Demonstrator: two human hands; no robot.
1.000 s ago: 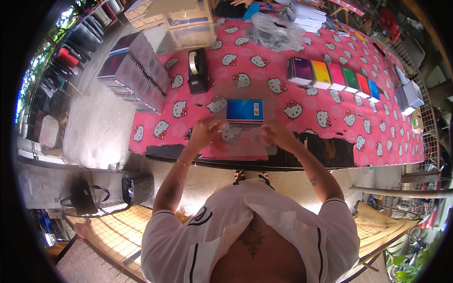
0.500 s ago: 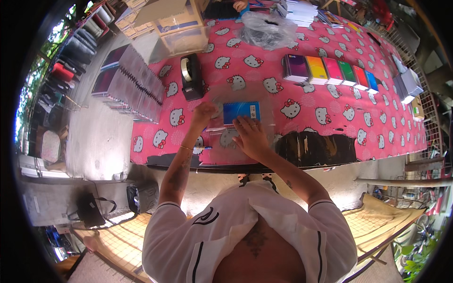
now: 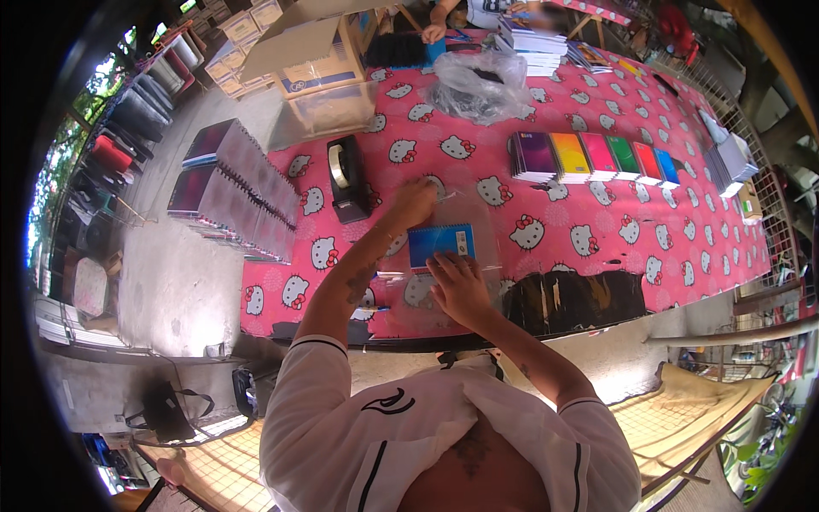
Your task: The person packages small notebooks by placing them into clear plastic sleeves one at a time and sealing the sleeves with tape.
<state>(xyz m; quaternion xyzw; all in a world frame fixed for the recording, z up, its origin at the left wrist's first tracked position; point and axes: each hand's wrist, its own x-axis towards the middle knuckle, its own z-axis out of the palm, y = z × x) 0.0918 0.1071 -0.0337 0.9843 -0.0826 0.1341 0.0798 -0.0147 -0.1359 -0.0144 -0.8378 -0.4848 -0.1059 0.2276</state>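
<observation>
A blue spiral notebook (image 3: pixel 429 245) lies on a sheet of clear plastic (image 3: pixel 478 218) at the table's near side. My right hand (image 3: pixel 461 286) rests on the notebook's lower right part, fingers spread and flat. Past the notebook's far left corner, my left hand (image 3: pixel 414 203) has its fingers closed at the plastic's far edge; the fingertips are partly hidden. A black tape dispenser (image 3: pixel 348 192) with a roll of clear tape stands just left of that hand. Below my left forearm lies a blue pen (image 3: pixel 373 309).
Stacked spiral notebooks (image 3: pixel 230 192) stand at the left edge. A row of coloured notebook piles (image 3: pixel 589 158) sits to the right. Crumpled plastic (image 3: pixel 478 85), an opened cardboard box (image 3: pixel 316 64) and paper stacks (image 3: pixel 533 51) are farther back. Another person's hand (image 3: pixel 433 32) shows at the far side.
My left hand has moved away from me and right, from beside the notebook to beyond its far edge. My right hand stays on the notebook. The whole view has shifted slightly.
</observation>
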